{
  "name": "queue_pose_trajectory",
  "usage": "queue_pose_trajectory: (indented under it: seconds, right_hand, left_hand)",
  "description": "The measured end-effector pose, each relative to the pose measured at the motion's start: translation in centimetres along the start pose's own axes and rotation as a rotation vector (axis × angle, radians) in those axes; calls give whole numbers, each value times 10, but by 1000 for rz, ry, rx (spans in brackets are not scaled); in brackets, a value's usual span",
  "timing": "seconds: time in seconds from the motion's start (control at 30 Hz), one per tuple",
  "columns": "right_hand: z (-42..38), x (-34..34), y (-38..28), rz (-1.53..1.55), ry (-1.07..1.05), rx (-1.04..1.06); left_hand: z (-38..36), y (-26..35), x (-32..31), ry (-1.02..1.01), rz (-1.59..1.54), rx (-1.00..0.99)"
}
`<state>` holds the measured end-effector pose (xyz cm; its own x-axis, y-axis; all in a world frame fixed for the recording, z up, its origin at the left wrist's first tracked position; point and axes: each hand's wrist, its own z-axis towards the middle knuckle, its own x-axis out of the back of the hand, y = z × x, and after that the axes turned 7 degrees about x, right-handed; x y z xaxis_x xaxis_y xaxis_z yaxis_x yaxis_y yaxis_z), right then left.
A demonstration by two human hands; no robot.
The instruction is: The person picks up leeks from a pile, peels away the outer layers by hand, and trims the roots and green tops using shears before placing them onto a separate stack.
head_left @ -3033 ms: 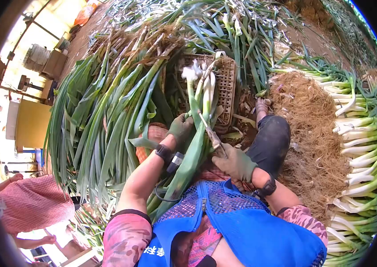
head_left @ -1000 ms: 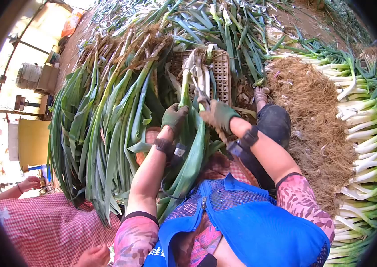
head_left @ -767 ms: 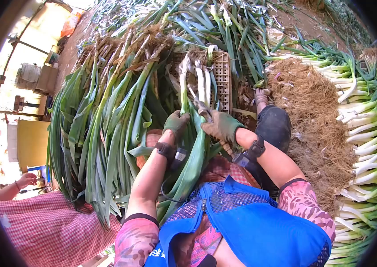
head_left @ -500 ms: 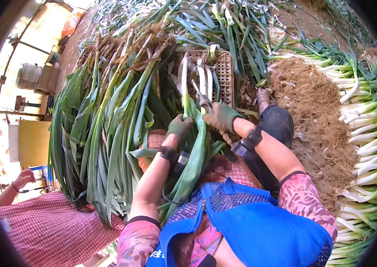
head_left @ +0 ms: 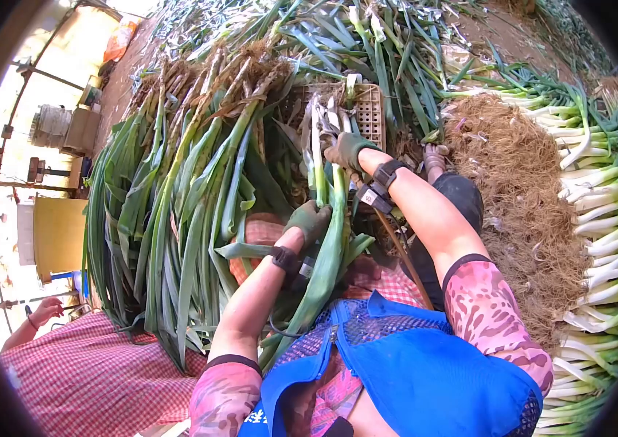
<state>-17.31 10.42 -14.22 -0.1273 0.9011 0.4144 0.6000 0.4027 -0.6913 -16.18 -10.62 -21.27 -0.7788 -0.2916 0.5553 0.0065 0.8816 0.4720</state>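
Observation:
Wearing a green glove, my left hand (head_left: 309,221) is closed around the green part of a leek (head_left: 318,149), whose white shank points away from me. My gloved right hand (head_left: 351,151) is closed just above and to the right, beside the white shanks. It grips what looks like an air gun, mostly hidden by the glove; a brown hose (head_left: 405,258) trails down towards my lap. Another leek (head_left: 336,211) with long broad leaves lies alongside, its leaves running under my left forearm. Beyond the hands, a tan plastic crate (head_left: 371,120) stands behind the white ends.
A heap of untrimmed leeks (head_left: 178,189) with dirty roots lies left. On the right are a pile of cut dry roots (head_left: 513,189) and a long row of white leeks (head_left: 604,240). Leaf waste (head_left: 323,36) covers the ground ahead. Another person's hand (head_left: 48,312) shows at far left.
My right hand has moved away from me and slightly left, towards the white ends. My left hand has shifted right and slightly nearer me. The brown hose now shows at greater length.

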Motion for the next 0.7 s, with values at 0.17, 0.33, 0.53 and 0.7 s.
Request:
queue_pose_trajectory:
  seconds: [0.17,0.33,0.53,0.7]
  right_hand:
    - [13,-15,14,-377,58,162]
    - [0,-19,31,-476,104,78]
    - [-54,-31,45,-293,25,69]
    - [-83,-46,70,-172,98,153]
  left_hand:
    - [-23,16,2,27,220,5]
    - [-46,23,41,38,433,-156]
    - [8,-33,194,842,693,127]
    - [-13,10,198,548,714,254]
